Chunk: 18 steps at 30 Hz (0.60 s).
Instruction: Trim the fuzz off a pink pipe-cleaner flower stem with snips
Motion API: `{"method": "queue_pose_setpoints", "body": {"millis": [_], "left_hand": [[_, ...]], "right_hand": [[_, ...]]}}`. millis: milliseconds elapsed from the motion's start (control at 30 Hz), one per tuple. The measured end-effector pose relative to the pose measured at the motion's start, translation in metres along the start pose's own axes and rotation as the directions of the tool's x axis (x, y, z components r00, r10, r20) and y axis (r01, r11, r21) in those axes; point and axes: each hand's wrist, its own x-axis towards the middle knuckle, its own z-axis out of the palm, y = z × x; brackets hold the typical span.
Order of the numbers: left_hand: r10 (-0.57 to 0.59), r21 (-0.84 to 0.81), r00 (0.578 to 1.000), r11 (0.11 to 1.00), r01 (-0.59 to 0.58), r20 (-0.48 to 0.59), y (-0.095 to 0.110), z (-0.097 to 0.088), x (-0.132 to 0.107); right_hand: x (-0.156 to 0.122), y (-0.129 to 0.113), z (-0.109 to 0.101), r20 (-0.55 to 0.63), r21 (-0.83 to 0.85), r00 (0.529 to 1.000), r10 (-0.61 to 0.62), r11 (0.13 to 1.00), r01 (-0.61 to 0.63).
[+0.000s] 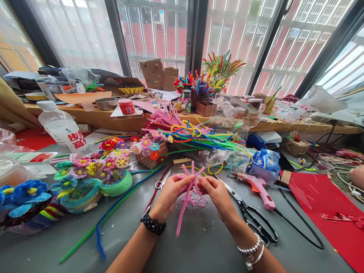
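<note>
Several pink pipe cleaners (184, 211) are joined into a star-like bundle, with one long end hanging toward me and short ends sticking up. My left hand (170, 193) pinches the bundle from the left side. From the right, my right hand (215, 191) grips another part of it between thumb and fingers. Under the hands, pink fuzz clippings (196, 201) lie on the grey table (199, 246). Close to my left hand are small scissors (162, 181). Large black-handled scissors (250, 216) lie just right of my right hand.
A pink glue gun (260, 189) with a black cord and a red sheet (327, 212) lie right. Pipe-cleaner flower pots (116, 182) and a water bottle (62, 127) stand left. Loose pipe cleaners (182, 129) are piled ahead. Another person's hand (356, 176) shows at the right edge.
</note>
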Motion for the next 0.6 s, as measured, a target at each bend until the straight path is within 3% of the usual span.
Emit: {"method": "queue_pose_setpoints", "body": {"millis": [200,300,433,600], "left_hand": [[-0.064,-0.036,0.993,0.997,0.068,0.094,0.0001,0.0035,-0.0024],[-0.054,-0.066,0.994,0.996,0.06,0.096,-0.0009,0.0033,-0.0021],[-0.023,-0.036,1.0,0.999,0.023,0.021,-0.0032,0.002,-0.001],[0.005,-0.011,1.0,1.0,-0.005,0.004,-0.0025,0.001,0.0]], "right_hand": [[0.0009,-0.004,-0.0068,-0.016,0.111,0.998,-0.067,0.991,0.068],[0.0002,-0.0027,-0.0046,-0.043,0.181,0.999,-0.022,0.983,0.029],[0.0015,-0.0011,-0.0028,-0.083,0.288,0.993,0.086,0.956,-0.059],[0.0037,-0.0007,-0.0059,-0.04,0.344,0.988,0.149,0.93,-0.126]]}}
